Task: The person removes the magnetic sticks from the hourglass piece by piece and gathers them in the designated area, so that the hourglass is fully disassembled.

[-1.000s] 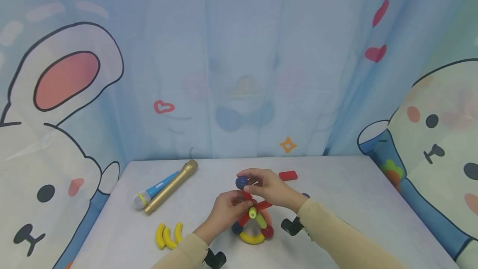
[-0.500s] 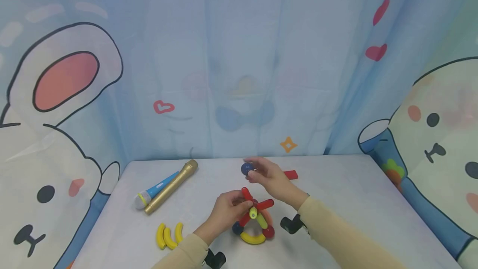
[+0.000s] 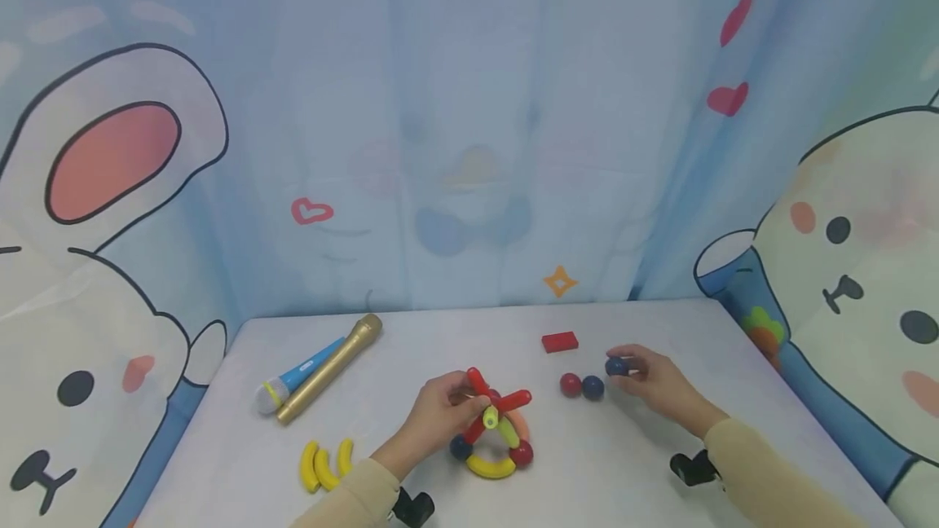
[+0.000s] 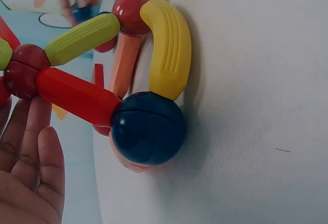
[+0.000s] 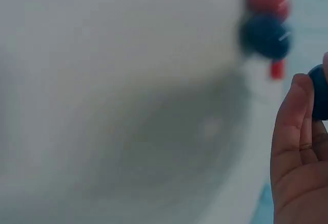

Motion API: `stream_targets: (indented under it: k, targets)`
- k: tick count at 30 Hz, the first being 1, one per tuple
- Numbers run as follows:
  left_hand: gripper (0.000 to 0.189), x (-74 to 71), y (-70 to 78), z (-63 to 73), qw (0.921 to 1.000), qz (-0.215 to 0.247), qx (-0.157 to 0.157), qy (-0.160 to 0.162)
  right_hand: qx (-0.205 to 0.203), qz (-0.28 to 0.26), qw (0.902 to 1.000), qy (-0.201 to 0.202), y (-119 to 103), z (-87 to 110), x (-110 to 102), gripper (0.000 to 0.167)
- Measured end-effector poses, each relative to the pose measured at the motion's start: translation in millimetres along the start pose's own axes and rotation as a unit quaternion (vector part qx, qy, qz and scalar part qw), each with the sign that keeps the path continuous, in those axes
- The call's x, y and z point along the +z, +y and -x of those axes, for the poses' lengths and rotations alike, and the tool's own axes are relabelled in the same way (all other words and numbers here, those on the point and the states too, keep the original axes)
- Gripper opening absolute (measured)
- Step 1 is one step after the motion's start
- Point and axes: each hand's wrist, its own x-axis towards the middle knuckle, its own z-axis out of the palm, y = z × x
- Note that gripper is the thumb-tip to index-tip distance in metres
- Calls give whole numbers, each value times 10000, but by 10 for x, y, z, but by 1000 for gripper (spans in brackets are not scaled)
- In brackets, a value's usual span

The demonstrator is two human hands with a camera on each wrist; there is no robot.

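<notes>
My left hand point(image 3: 438, 414) holds the top of a magnetic stick-and-ball structure, its fingertips close by the red centre ball point(image 4: 24, 70). Red and light green sticks fan out from that ball. Lower down, a curved yellow stick point(image 3: 491, 468) joins a dark blue ball point(image 4: 148, 127) to a red ball point(image 3: 522, 453). Off to the right, my right hand point(image 3: 663, 388) pinches a loose blue ball point(image 3: 617, 366) between thumb and fingers. Just left of it, a red ball point(image 3: 570, 385) and another blue ball point(image 3: 592, 387) sit side by side on the table.
A red block point(image 3: 560, 341) lies toward the back of the white table point(image 3: 440, 341). At left rest a gold microphone point(image 3: 330, 369) and a blue toy microphone point(image 3: 301, 375). Several curved yellow sticks point(image 3: 325, 469) lie at front left. A printed curtain point(image 3: 469, 104) hangs behind.
My right hand has moved the blue ball away from the structure's top, first up and back, then right beside the loose balls. The left hand keeps its hold on the structure.
</notes>
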Motion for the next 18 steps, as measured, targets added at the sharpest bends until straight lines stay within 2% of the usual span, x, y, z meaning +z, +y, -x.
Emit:
stream_targets:
  k: [2, 5, 9, 13, 18]
  targets:
    - [20, -3, 1, 3, 9999, 103, -11, -40, 74, 361, 9993, -97, 189, 12, 4, 46]
    - [21, -11, -2, 11, 9997, 198, 33, -100, 85, 610, 9980, -173, 326, 4, 47, 48]
    - [22, -27, -1, 29, 9995, 232, 137, -189, -51, 646, 9978, -166, 312, -17, 87, 53]
    - [21, -31, -16, 31, 9995, 154, 150, -218, 144, 666, 9975, -188, 279, -35, 117, 57]
    - [31, -17, -45, 27, 9994, 25, 218, -284, 380, 689, 9967, -184, 281, -53, 145, 62]
